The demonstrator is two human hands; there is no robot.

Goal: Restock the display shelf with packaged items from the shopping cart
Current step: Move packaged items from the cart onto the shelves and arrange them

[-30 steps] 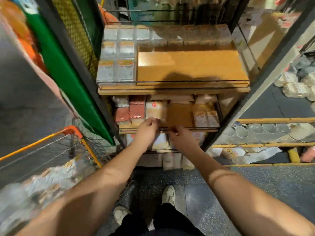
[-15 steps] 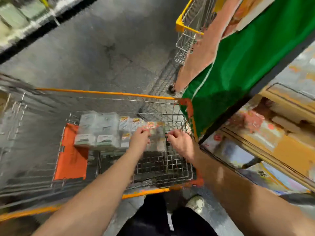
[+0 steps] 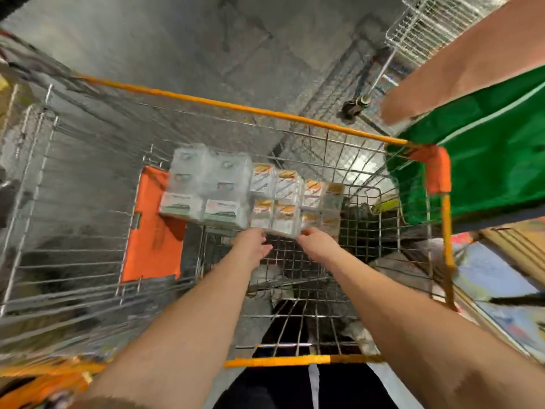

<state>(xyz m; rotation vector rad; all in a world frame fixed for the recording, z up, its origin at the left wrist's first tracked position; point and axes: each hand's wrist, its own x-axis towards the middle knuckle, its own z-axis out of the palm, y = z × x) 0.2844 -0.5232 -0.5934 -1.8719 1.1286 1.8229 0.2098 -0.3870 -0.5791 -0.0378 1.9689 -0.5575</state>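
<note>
Both arms reach forward and down into the shopping cart point(image 3: 244, 109), a wire basket with an orange rim. The packaged items lie in a row on the cart's wire floor, toward its far side: a block of clear-wrapped white packs point(image 3: 206, 187) on the left, and touching it on the right a block of smaller packs with orange-and-yellow labels point(image 3: 275, 199), with two more columns of similar packs point(image 3: 323, 203) just beside that. The left hand point(image 3: 253, 246) is at the near lower-left corner of the orange-labelled block, its fingers point(image 3: 265, 248) loosely extended and touching the block's near edge. The right hand point(image 3: 314, 242) is at the block's near right corner; its fingers curl toward the wrapping, but motion blur hides whether they actually grasp it — this cannot be told. An orange flap point(image 3: 153, 228) lies flat against the cart's wire to the left of the white packs. At the right edge, a green panel point(image 3: 486, 160) stands beside the cart, with part of the display shelf point(image 3: 513, 246) below it — blurred. A second wire cart point(image 3: 424, 28) stands on the grey floor point(image 3: 177, 45) at upper right.
</note>
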